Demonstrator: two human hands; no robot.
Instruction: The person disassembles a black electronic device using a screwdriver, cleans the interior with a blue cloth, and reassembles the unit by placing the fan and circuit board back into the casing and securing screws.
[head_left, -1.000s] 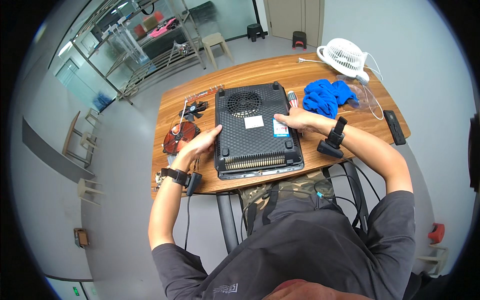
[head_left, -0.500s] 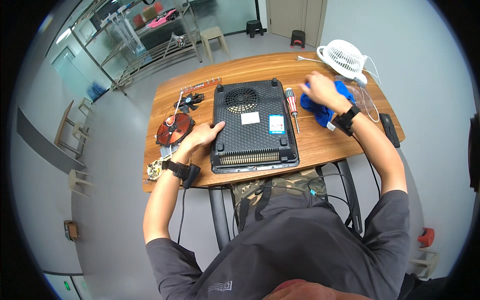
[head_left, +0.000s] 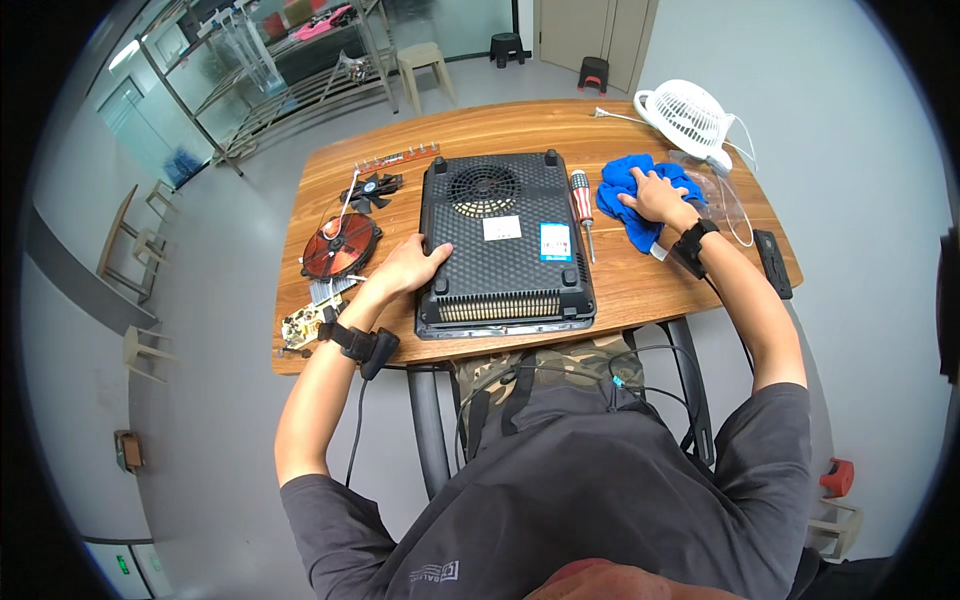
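Observation:
A black induction cooker (head_left: pixel 470 250) lies upside down on the wooden table, its fan grille, rubber feet and stickers facing up. At its left edge my left hand (head_left: pixel 410 265) grips the casing, thumb on top and the other fingers along the side, partly hidden. My right hand (head_left: pixel 658 197) rests on a crumpled blue cloth (head_left: pixel 630 228), fingers spread over it. Between the cooker and the cloth lies a screwdriver (head_left: pixel 583 205) with a striped, star-patterned handle, its shaft pointing toward me.
Left of the cooker lie a red-brown coil disc (head_left: pixel 340 247), a black fan blade (head_left: pixel 372 192), a circuit board (head_left: pixel 308 322) and a red strip holding small bits (head_left: pixel 398 158). A white fan (head_left: pixel 686 118) stands at the back right, with a black tool case (head_left: pixel 772 263) near the right edge.
My right hand has come down from above the cloth onto it, with its fingers spreading out. My left hand stays at the cooker's edge; the view has shifted slightly.

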